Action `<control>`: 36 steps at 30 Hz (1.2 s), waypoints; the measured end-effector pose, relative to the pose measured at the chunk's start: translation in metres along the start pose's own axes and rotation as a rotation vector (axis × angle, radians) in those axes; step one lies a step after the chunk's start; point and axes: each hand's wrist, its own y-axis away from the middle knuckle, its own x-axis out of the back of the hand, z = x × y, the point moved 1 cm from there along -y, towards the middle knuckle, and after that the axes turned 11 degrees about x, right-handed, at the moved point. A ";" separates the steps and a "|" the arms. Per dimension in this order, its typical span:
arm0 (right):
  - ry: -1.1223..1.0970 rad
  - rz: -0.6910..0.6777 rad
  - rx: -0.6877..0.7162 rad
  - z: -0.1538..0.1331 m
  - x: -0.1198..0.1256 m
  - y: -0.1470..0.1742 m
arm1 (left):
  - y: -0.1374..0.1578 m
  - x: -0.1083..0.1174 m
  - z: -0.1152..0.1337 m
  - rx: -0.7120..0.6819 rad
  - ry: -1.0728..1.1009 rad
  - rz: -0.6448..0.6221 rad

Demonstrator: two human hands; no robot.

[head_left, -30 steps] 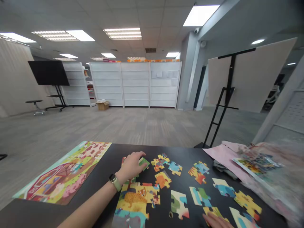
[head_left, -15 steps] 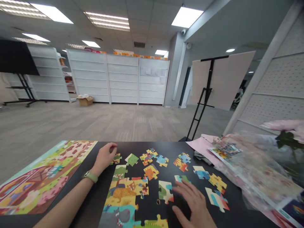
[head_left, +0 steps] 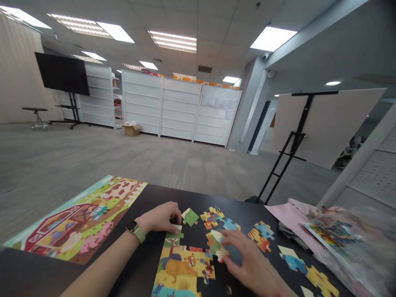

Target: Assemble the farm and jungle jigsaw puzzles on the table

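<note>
A partly joined jigsaw puzzle (head_left: pixel 177 268) with a leopard and a tree lies on the black table before me. My left hand (head_left: pixel 162 218) is curled at its upper left corner, the thumb touching the tree section; whatever lies under the fingers is hidden. My right hand (head_left: pixel 244 258) pinches a green and white puzzle piece (head_left: pixel 215 244) between thumb and fingers, just right of the joined part. Just beyond my left hand rests a loose green puzzle piece (head_left: pixel 190 217). Several other loose pieces lie around, among them an orange striped one (head_left: pixel 259 240) and a blue one (head_left: pixel 292 262).
To the left lies a farm picture sheet (head_left: pixel 89 222) with a barn and animals. Pink paper (head_left: pixel 289 214) and a clear plastic bag (head_left: pixel 359 239) cover the table's right side. Past the table stand a black easel (head_left: pixel 291 152) and white shelves (head_left: pixel 177 109).
My right hand has taken hold of the green and white piece and moved it up toward the joined part. My left hand has come to the puzzle's upper left corner. The view has turned left.
</note>
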 end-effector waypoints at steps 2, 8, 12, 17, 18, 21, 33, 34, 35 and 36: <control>-0.074 -0.037 0.064 -0.008 -0.014 -0.024 | 0.000 0.000 0.001 -0.002 -0.022 -0.028; -0.187 -0.099 0.122 -0.016 -0.053 -0.059 | 0.003 -0.001 0.008 0.013 -0.054 -0.047; -0.216 -0.120 0.113 -0.014 -0.055 -0.058 | 0.004 -0.001 0.009 0.023 -0.038 -0.060; -0.267 -0.139 0.144 -0.015 -0.052 -0.056 | 0.005 0.002 0.011 0.030 -0.014 -0.080; -0.272 -0.132 0.165 -0.015 -0.052 -0.056 | 0.006 0.002 0.012 0.029 -0.012 -0.084; -0.276 -0.092 0.205 -0.014 -0.055 -0.054 | 0.007 0.004 0.015 0.028 -0.017 -0.094; -0.255 -0.093 0.227 -0.015 -0.060 -0.053 | 0.010 -0.005 0.031 -0.011 -0.037 -0.067; -0.249 -0.094 0.236 -0.016 -0.059 -0.052 | 0.009 -0.006 0.030 -0.008 -0.040 -0.045; -0.244 -0.083 0.242 -0.016 -0.059 -0.052 | 0.009 -0.006 0.028 -0.001 -0.041 -0.020; -0.239 -0.060 0.242 -0.016 -0.059 -0.053 | 0.008 -0.006 0.025 0.008 -0.037 0.006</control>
